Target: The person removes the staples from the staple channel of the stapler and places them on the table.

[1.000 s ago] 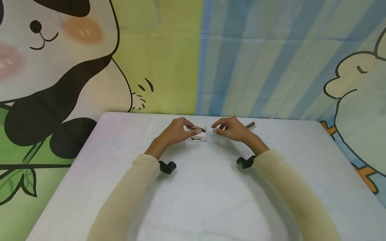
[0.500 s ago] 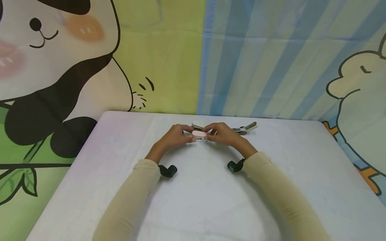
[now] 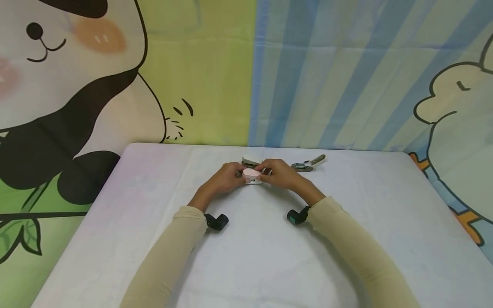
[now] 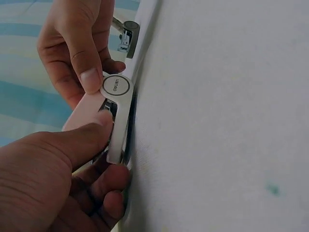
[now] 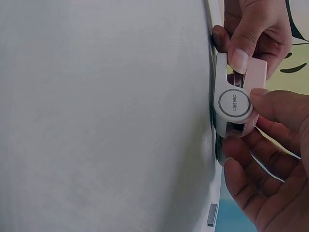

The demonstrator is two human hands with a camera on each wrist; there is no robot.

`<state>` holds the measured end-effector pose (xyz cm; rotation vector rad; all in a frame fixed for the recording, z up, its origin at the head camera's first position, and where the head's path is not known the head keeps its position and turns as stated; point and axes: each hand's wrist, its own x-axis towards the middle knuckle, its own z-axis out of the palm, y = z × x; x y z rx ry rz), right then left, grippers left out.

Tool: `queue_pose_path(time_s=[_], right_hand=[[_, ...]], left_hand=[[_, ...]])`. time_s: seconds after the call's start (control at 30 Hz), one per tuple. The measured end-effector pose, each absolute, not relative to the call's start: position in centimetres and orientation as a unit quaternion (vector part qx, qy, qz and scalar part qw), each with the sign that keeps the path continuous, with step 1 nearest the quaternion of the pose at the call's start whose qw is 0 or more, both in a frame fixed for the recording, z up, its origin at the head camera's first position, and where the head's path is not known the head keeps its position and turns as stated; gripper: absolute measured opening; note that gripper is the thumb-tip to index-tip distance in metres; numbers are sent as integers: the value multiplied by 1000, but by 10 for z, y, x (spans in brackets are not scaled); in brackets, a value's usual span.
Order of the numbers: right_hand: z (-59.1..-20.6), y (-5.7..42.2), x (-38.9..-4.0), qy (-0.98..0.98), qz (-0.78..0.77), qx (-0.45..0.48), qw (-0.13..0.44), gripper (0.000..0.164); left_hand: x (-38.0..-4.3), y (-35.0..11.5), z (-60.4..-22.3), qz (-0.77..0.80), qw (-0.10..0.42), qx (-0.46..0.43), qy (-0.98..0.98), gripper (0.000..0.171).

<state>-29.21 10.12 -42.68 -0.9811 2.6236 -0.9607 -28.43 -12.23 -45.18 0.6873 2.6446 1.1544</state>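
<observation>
So there's a white cloth-covered table (image 3: 246, 252) up close, with a faint green smudge (image 4: 274, 189) on it. Past its far edge hangs a printed fabric backdrop (image 3: 215, 94): cartoon panda (image 3: 88, 98) on the left, blue stripes on the right.

Two beige sleeves reach in over the cloth, with a small black camera at each wrist. Both hands meet around a pink-and-white plastic stapler (image 3: 251, 173) near the table's far edge; can't tell if its base touches the cloth. Just behind it sits a greyish-olive piece (image 3: 249, 162), partly blocked by the hands, and right of the right hand there's a grey-olive metal stapler (image 3: 310, 165) with its top arm raised.

Left hand (image 3: 228, 176): thumb pushed in between the pink arm and white base, fingers curled underneath, so it's gripping that end. Right hand (image 3: 281, 173): thumb and curled fingers pinching near the round hinge cap (image 5: 234, 102).
</observation>
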Motion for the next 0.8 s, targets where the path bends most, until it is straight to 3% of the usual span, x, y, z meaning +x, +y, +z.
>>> queue_pose_path(time_s=[0.4, 0.8], right_hand=[[-416, 105, -268, 875, -316, -354, 91, 27], [-419, 118, -248, 854, -336, -386, 91, 25]], left_hand=[[-269, -127, -449, 448, 115, 258, 848, 9], [-252, -115, -445, 443, 116, 290, 840, 19]])
